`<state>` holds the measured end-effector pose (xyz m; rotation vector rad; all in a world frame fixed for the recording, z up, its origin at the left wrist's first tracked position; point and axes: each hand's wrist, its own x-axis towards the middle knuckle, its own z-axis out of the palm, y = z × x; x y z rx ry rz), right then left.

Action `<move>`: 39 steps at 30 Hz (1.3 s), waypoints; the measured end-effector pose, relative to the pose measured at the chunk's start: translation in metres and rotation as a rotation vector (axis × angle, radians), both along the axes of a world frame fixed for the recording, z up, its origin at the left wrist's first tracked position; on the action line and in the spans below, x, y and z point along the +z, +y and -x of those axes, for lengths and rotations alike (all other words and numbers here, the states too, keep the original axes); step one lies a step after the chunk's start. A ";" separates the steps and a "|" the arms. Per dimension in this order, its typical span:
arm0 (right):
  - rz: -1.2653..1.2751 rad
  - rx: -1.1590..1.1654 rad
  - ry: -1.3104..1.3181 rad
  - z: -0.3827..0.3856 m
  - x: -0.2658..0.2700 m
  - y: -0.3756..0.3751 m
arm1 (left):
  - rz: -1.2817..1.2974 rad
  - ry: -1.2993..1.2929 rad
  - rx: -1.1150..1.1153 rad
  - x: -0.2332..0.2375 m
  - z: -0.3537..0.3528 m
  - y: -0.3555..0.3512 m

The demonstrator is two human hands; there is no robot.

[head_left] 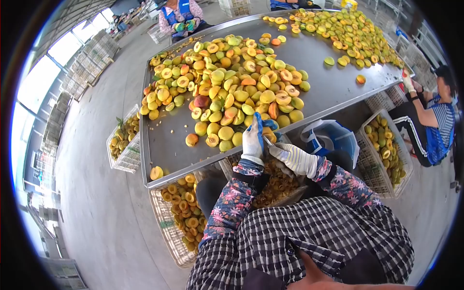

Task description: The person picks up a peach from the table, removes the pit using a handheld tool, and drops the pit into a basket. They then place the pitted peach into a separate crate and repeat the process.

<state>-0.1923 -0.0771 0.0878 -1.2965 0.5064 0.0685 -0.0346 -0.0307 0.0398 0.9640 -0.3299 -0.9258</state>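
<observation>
A large heap of yellow-green and orange fruit (227, 87), many cut in halves, lies on the metal table (164, 140). At the table's near edge my left hand (253, 140), in a white glove with blue fingers, is closed around something mostly hidden, perhaps a fruit. Close to its right, my right hand (296, 158), in a striped whitish glove, grips a thin metal tool (268, 141) whose tip points at the left hand. Beneath both hands is a container of brownish-orange fruit pieces (278, 186).
White crates of fruit stand at the left (128, 157), below the table (166, 227) and at the right (403, 176). A blue bucket (338, 137) is right of my hands. Co-workers sit at the right (435, 116) and across the table (181, 14). A second heap (348, 36) lies farther back.
</observation>
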 end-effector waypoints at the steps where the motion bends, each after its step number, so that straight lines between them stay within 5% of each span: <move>1: -0.141 0.013 -0.005 0.000 0.002 -0.003 | 0.011 -0.031 0.022 -0.007 -0.002 -0.002; 4: -0.557 0.051 -0.031 0.008 0.002 -0.008 | 0.076 -0.030 0.060 0.011 0.011 0.008; 7: -0.628 0.013 -0.048 0.009 -0.002 -0.004 | 0.054 -0.094 0.036 0.018 0.011 0.013; 15: -0.380 0.018 -0.110 0.029 0.013 -0.010 | 0.162 0.374 -0.014 -0.003 -0.006 0.009; 18: -0.124 0.075 0.004 0.040 0.016 -0.027 | 0.097 0.324 0.072 0.024 -0.006 0.030; 19: 0.169 0.125 -0.131 0.047 -0.006 -0.033 | 0.068 0.322 0.136 0.032 -0.004 0.040; 20: 0.465 0.177 -0.269 0.052 -0.041 -0.040 | 0.090 0.262 0.115 0.032 -0.014 0.053; 22: 0.850 0.291 -0.135 0.059 -0.048 -0.038 | 0.095 0.092 0.107 0.034 -0.039 0.095; 24: 0.928 0.375 0.165 0.069 -0.030 -0.032 | -0.140 -0.607 0.234 0.044 -0.063 0.156; 25: 1.025 0.392 0.226 0.071 -0.029 -0.028 | -0.179 -0.531 0.292 0.044 -0.075 0.187; 26: 1.087 0.433 0.236 0.074 -0.033 -0.028 | -0.193 -0.195 0.319 0.040 -0.090 0.216; 27: 1.149 0.469 0.246 0.074 -0.037 -0.028 | -0.432 -0.349 0.370 0.037 -0.099 0.237; 29: 1.217 0.547 0.237 0.069 -0.037 -0.025 | -0.889 -1.396 0.136 0.012 -0.119 0.280; 32: 1.228 0.600 0.213 0.053 -0.029 -0.019 | -0.972 -1.057 0.305 0.006 -0.134 0.269; 36: 1.239 0.546 0.070 0.036 -0.029 -0.010 | -0.937 -0.959 0.233 -0.006 -0.187 0.195; 39: 1.248 0.542 0.028 0.025 -0.028 -0.005 | -1.073 -1.286 0.102 -0.029 -0.222 0.147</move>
